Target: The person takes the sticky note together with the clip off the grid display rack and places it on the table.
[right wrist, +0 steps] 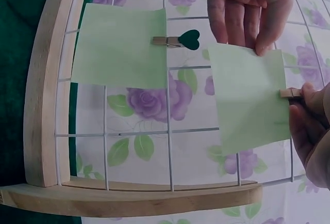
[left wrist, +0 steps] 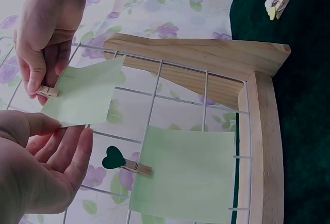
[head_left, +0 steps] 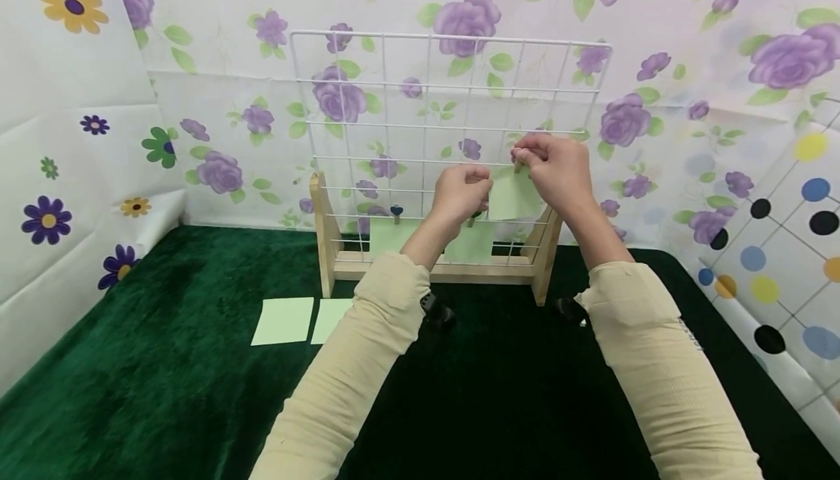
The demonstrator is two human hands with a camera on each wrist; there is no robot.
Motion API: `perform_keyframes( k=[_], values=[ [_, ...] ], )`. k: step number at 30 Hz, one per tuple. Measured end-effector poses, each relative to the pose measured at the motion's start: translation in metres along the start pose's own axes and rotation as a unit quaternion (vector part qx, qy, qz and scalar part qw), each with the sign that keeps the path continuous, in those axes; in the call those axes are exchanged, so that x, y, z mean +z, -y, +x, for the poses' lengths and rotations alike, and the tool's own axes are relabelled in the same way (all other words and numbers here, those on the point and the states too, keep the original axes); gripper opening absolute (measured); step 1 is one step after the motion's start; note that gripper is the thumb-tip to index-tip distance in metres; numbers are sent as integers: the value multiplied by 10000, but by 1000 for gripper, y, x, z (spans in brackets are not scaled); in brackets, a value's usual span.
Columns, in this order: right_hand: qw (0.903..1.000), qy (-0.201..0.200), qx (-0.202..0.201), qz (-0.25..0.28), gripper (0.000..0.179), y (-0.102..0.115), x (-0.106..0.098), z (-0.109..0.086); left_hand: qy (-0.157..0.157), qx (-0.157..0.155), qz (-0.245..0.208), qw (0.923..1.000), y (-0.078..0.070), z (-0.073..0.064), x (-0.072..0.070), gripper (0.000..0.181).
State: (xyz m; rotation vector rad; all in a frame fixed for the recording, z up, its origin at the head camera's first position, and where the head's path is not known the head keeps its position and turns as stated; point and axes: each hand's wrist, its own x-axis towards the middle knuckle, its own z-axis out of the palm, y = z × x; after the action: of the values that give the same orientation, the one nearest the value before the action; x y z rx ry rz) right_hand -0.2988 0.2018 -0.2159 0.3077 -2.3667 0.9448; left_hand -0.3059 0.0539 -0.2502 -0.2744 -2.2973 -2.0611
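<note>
- The right hand (head_left: 558, 170) pinches a small wooden clothespin (right wrist: 292, 93) at the top edge of a pale green paper note (head_left: 515, 195), up against the white wire grid (head_left: 394, 101).
- The left hand (head_left: 462, 195) steadies the same note, fingers pinching its edge.
- Lower on the grid, another green note (left wrist: 188, 175) hangs from a heart-topped clip (left wrist: 121, 161).
- Two spare notes (head_left: 284, 321) lie on the green surface (head_left: 164, 363), left of the wooden stand (head_left: 324, 239).
</note>
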Motion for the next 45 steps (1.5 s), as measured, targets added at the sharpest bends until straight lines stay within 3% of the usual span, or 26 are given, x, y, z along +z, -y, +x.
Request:
perform_keyframes(
  k=[8, 22, 28, 37, 45],
  values=[
    [9986, -454, 26, 253, 16, 1, 2, 0, -63, 126, 316, 9994, -1, -1, 2, 15],
    [9932, -652, -178, 945, 19, 8, -2, -8, -6, 275, 988, 9947, 10, -2, -4, 20],
    [9908, -463, -302, 1237, 22, 9, -4, -18, 38, 344, 1066, 9937, 17, -6, -13, 24],
    [9936, -46, -343, 1076, 25, -8, -7, -34, 127, 203, 736, 9970, 23, -13, -25, 23],
    [9937, 289, -200, 1065, 27, -20, -11, -44, 252, 127, 753, 9968, 26, -23, -41, 24]
  ],
)
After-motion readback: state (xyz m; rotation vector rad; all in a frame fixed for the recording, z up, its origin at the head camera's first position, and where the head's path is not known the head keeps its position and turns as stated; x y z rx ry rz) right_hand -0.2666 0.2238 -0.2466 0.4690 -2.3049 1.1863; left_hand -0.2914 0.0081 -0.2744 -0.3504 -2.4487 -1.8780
